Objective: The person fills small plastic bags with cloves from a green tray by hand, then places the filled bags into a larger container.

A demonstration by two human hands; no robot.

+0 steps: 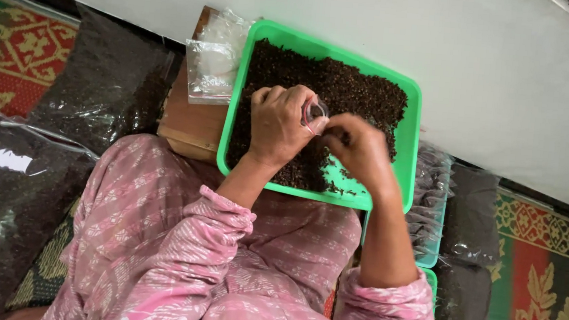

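Pink patterned sleeves [222, 244] and my lap sit closest, with big clear bags of the dark spice [14, 191] lying on the woven mat [548, 286] to my left. Just past my knees, the green tray [408, 157] rests in front of me, heaped with dark dried bits [345, 90]. Over it, my left hand [277, 125] is closed around a small clear packet [316, 113], holding its mouth up. My right hand [361, 149] is pinched at that mouth, fingertips together; whether it holds any bits I cannot tell. I judge it best to keep the packet over the tray so that spills fall back in. Farther off, empty clear packets [215, 54] lie on a wooden board [188, 121] beside the tray, near the white wall [447, 30].
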